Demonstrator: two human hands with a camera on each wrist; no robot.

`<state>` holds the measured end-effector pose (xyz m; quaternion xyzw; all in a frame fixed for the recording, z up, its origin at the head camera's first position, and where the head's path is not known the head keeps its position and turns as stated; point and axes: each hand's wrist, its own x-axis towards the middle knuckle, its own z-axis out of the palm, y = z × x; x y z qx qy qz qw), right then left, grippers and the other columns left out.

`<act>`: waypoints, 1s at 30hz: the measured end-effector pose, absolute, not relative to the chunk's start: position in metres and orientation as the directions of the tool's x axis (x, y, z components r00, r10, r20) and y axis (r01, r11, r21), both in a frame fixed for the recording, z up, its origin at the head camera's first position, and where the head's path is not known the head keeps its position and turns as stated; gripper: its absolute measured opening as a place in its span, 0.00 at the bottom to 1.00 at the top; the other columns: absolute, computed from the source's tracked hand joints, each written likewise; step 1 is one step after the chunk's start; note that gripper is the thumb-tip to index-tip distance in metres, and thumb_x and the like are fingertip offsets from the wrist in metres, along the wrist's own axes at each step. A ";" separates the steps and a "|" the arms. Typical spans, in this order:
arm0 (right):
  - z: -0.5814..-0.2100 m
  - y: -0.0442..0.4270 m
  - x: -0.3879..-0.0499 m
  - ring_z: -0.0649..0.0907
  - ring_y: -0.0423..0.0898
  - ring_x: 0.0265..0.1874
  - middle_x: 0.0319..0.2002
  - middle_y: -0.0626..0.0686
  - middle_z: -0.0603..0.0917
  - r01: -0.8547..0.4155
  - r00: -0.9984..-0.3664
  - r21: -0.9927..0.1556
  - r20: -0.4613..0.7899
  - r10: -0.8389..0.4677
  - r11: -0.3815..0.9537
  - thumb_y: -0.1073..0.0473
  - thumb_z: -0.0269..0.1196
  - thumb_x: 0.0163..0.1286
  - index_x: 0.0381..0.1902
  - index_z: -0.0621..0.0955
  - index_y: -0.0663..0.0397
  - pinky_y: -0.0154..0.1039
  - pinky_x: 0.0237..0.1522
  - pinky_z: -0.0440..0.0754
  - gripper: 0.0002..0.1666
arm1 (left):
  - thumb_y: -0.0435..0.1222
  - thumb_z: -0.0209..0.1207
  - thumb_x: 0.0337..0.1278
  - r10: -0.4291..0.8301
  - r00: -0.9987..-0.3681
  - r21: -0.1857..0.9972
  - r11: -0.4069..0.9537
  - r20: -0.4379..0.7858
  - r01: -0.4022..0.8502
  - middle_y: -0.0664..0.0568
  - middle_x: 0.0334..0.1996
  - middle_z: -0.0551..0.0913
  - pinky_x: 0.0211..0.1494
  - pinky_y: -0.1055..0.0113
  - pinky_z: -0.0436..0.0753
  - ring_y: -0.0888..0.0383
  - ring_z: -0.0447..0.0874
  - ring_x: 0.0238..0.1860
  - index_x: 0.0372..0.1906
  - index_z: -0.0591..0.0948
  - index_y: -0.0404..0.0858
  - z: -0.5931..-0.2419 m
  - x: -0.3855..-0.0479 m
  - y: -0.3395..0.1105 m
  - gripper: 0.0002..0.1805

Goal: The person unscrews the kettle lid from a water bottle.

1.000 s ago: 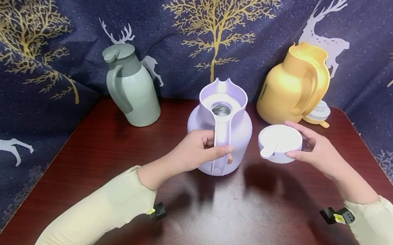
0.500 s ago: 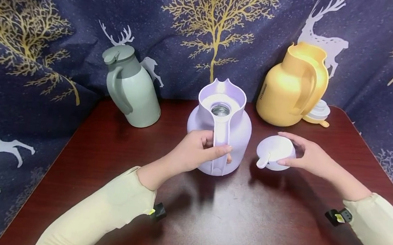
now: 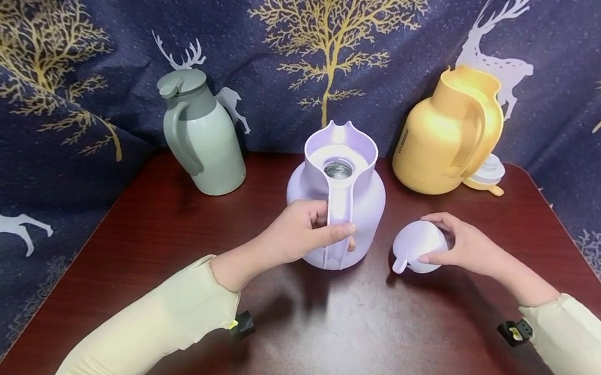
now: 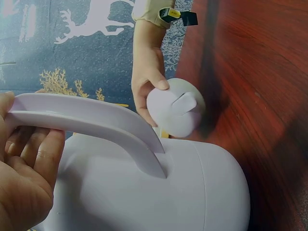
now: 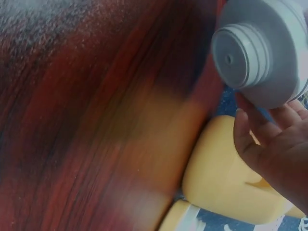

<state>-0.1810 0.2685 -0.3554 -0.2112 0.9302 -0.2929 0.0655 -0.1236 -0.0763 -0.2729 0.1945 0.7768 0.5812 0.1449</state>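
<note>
A lilac vacuum jug [image 3: 368, 199] stands upright on the table, its mouth uncovered and a shiny inner liner showing. My left hand [image 3: 299, 228] grips the jug's handle [image 3: 339, 205], thumb across it. To the right of the jug, my right hand [image 3: 468, 245] pinches the round lilac lid [image 3: 419, 244] by its rim between thumb and fingers. The lid is tilted, its small lever pointing toward me. From the right wrist view, the lid's ridged stopper [image 5: 236, 57] shows on its underside, apart from the table.
A green vacuum jug [image 3: 209, 139] with its lid on stands at the back left. At the back right is a yellow jug [image 3: 431, 139] without a lid; a yellow and white lid [image 3: 488, 173] lies beside it. Patterned dark cloth [image 3: 281, 92] hangs behind the table [image 3: 352, 339].
My right hand has lowered the lid toward the table and slightly toward me, tipping it further. My left hand and the lilac jug have stayed in place.
</note>
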 end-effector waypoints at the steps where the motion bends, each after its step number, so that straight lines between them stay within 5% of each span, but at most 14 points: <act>1: -0.355 0.267 -0.181 0.81 0.37 0.45 0.53 0.64 0.86 -0.368 -0.898 -0.554 0.005 -0.439 0.747 0.51 0.81 0.50 0.63 0.75 0.60 0.33 0.44 0.78 0.45 | 0.36 0.63 0.67 0.469 -0.883 0.959 0.249 0.001 0.134 0.41 0.35 0.91 0.40 0.69 0.83 0.67 0.84 0.32 0.43 0.85 0.31 -0.273 -0.124 -0.076 0.10; 5: -0.356 0.265 -0.179 0.82 0.50 0.43 0.49 0.61 0.86 -0.399 -0.886 -0.505 -0.004 -0.464 0.765 0.49 0.80 0.51 0.65 0.75 0.58 0.40 0.41 0.80 0.46 | 0.36 0.63 0.67 0.468 -0.884 0.959 0.249 0.005 0.137 0.42 0.35 0.91 0.40 0.69 0.83 0.67 0.83 0.33 0.43 0.85 0.31 -0.273 -0.124 -0.076 0.10; 13: -0.356 0.260 -0.179 0.78 0.52 0.43 0.41 0.56 0.85 -0.490 -0.843 -0.461 0.032 -0.538 0.740 0.50 0.79 0.49 0.64 0.77 0.60 0.41 0.40 0.75 0.45 | 0.36 0.62 0.68 0.476 -0.880 0.961 0.238 0.013 0.143 0.43 0.34 0.91 0.40 0.68 0.83 0.67 0.83 0.32 0.42 0.85 0.31 -0.274 -0.123 -0.076 0.10; 23: -0.338 0.237 -0.187 0.78 0.53 0.37 0.36 0.55 0.85 -0.455 -0.851 -0.349 -0.101 -0.516 0.819 0.45 0.82 0.42 0.53 0.76 0.61 0.39 0.34 0.74 0.45 | 0.36 0.62 0.68 0.474 -0.880 0.961 0.236 0.015 0.144 0.43 0.34 0.91 0.41 0.68 0.83 0.67 0.83 0.33 0.42 0.85 0.31 -0.273 -0.123 -0.078 0.10; 30: -0.344 0.222 -0.195 0.81 0.50 0.36 0.43 0.63 0.82 -0.454 -0.834 -0.459 -0.083 -0.546 0.764 0.50 0.82 0.44 0.56 0.73 0.67 0.41 0.36 0.80 0.47 | 0.35 0.63 0.67 0.477 -0.879 0.964 0.230 0.008 0.134 0.39 0.36 0.91 0.40 0.69 0.83 0.68 0.83 0.33 0.43 0.84 0.30 -0.272 -0.123 -0.076 0.10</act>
